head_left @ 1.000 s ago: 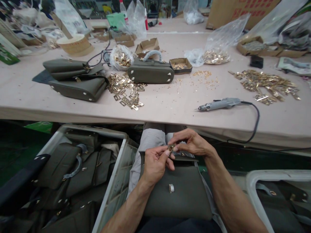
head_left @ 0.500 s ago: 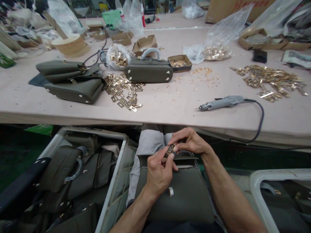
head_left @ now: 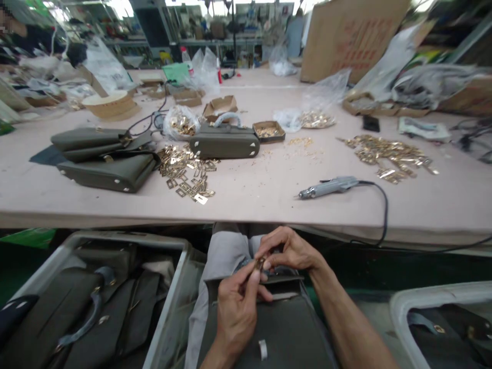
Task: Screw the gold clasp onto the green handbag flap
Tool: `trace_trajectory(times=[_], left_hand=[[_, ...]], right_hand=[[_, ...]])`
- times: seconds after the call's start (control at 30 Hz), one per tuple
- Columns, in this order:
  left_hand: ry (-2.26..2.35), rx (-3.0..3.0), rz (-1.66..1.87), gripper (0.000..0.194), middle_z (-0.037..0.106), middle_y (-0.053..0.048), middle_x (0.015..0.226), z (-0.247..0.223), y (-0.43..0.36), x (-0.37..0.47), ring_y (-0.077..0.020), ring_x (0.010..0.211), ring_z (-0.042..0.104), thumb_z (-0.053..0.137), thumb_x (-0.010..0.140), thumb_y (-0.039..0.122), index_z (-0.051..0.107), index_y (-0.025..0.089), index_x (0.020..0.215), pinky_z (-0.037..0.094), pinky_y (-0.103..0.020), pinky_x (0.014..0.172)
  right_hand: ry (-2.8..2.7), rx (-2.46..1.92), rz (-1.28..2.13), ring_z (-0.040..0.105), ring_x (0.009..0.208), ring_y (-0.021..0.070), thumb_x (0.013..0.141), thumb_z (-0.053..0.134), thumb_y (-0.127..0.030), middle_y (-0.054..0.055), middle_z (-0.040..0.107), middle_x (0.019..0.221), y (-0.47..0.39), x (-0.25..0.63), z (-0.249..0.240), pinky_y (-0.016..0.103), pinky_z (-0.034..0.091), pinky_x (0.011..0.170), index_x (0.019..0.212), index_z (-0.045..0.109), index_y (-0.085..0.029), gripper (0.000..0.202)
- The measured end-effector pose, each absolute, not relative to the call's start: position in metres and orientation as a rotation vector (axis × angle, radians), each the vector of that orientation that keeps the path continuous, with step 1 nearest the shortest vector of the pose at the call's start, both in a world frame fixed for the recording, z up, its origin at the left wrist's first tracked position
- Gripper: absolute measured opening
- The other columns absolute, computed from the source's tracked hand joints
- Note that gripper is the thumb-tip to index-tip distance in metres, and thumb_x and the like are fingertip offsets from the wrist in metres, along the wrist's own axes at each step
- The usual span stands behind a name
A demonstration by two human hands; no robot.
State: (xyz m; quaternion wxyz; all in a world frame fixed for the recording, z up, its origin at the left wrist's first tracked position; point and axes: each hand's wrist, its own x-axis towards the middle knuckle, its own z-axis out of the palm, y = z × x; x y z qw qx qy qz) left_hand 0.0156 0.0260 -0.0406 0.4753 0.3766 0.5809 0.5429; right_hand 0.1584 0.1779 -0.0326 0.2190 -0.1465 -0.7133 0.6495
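Between the fingertips of both hands sits a small brass-coloured metal plate (head_left: 260, 264), at the top edge of a dark olive handbag (head_left: 284, 328) on my lap. My left hand (head_left: 239, 302) pinches it from below with thumb and forefinger. From the upper right, my right hand (head_left: 289, 248) grips the same plate with bent fingers. The fingers cover part of it. A small pale metal fitting (head_left: 263, 349) shows on the bag's front below my hands.
An electric screwdriver (head_left: 330, 188) lies on the table (head_left: 246, 207), its cord trailing right. Metal frames (head_left: 188, 174) and gold plates (head_left: 388, 154) lie in piles. Another olive handbag (head_left: 225, 142) stands behind. Crates of bags flank my lap: left crate (head_left: 169, 302), right crate (head_left: 400, 312).
My view has tilted up, so the table, bags and hands appear lower in the picture. The plate is turned and shows less of its face; both hands still grip it.
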Motion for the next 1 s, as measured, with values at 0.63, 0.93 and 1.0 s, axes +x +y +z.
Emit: trace_trajectory(times=[0.63, 0.93, 1.0], left_hand=[[1.227, 0.589, 1.470, 0.050, 0.072, -0.009, 0.071, -0.045, 0.032, 0.016, -0.0146, 0.042, 0.063, 0.084, 0.075, 0.057, 0.074, 0.010, 0.090, 0.051, -0.021, 0.043], [1.156, 0.588, 1.480, 0.049, 0.071, -0.008, 0.071, -0.048, 0.026, 0.011, -0.0144, 0.040, 0.065, 0.080, 0.078, 0.058, 0.070, 0.010, 0.084, 0.047, -0.017, 0.041], [1.151, 0.588, 1.485, 0.049, 0.071, -0.008, 0.071, -0.049, 0.026, 0.010, -0.0144, 0.040, 0.065, 0.079, 0.079, 0.058, 0.069, 0.010, 0.085, 0.046, -0.017, 0.040]], right_hand=[[-1.105, -2.183, 0.148, 0.064, 0.108, 0.0475, 0.065, 0.084, -0.050, 0.035, 0.065, 0.111, 0.292, 0.226, 0.017, 0.057, 0.052, 0.093, 0.134, 0.045, 0.002, 0.095], [-0.622, -0.999, 1.007, 0.061, 0.065, 0.0174, 0.062, 0.079, -0.028, -0.002, 0.059, 0.073, 0.290, 0.239, 0.000, 0.041, 0.062, 0.070, 0.093, 0.063, -0.015, 0.038], [-0.543, -0.741, 1.258, 0.063, 0.070, 0.0160, 0.065, 0.071, -0.020, -0.002, 0.058, 0.075, 0.289, 0.233, 0.003, 0.047, 0.063, 0.081, 0.094, 0.062, -0.017, 0.031]])
